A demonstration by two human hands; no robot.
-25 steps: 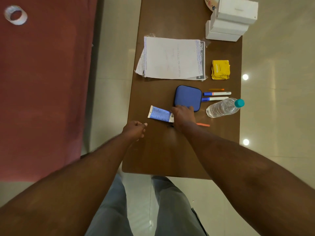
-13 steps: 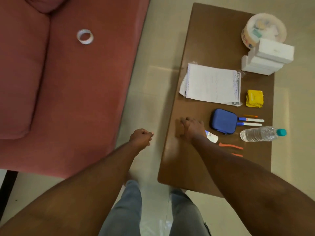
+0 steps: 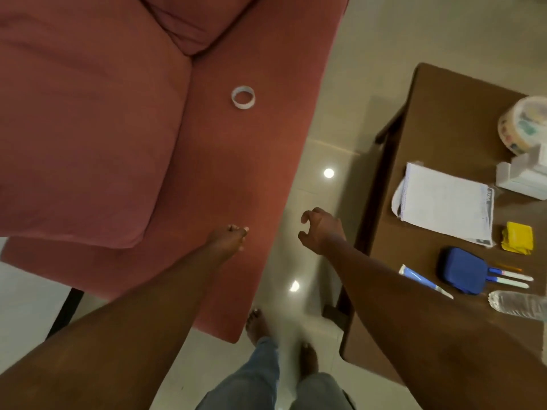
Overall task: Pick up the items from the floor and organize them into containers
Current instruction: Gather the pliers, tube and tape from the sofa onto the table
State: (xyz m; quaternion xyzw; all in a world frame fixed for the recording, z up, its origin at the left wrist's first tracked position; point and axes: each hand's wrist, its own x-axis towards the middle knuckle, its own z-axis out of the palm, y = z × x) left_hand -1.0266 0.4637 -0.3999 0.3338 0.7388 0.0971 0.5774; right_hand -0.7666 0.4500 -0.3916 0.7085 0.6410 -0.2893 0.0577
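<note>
The right hand [image 3: 321, 229] hangs in the air above the cream tiled floor [image 3: 340, 99]. Its fingers and thumb are spread apart in a loose claw, and they hold nothing. At its 9 o'clock, a short way off, the left hand [image 3: 229, 238] is drawn together into a fist over the front edge of the dusty-red fabric sofa [image 3: 251, 173]. Nothing shows inside its fingers.

At 12 o'clock from the left hand, well apart from it, a white tape ring [image 3: 243, 97] lies flat on the sofa seat. It is just at 3 o'clock of a large matching seat cushion [image 3: 88, 128].

At 3 o'clock from the right hand stands the brown wooden surface [image 3: 444, 113], which carries the other items. A blue and white tube [image 3: 423, 281] lies closest to the right forearm. Just beside it, at its 3 o'clock, is a blue zipped fabric pouch [image 3: 463, 269]. Two white pens with blue caps [image 3: 510, 275] lie side by side against the pouch's far side, with a thin orange stick [image 3: 506, 266] beside them. At 5 o'clock of the pens a clear plastic bottle [image 3: 521, 304] lies on its side, cut off by the picture's edge.

A white spiral-bound notebook [image 3: 444, 202] sits at 12 o'clock of the pouch, and a yellow folded cloth [image 3: 518, 238] lies near the notebook's corner. Further up are stacked white cardboard boxes [image 3: 527, 176] and a round patterned tin [image 3: 524, 125].

At 6 o'clock from both hands, bare feet [image 3: 256, 324] and blue jeans [image 3: 251, 377] show on the floor.
</note>
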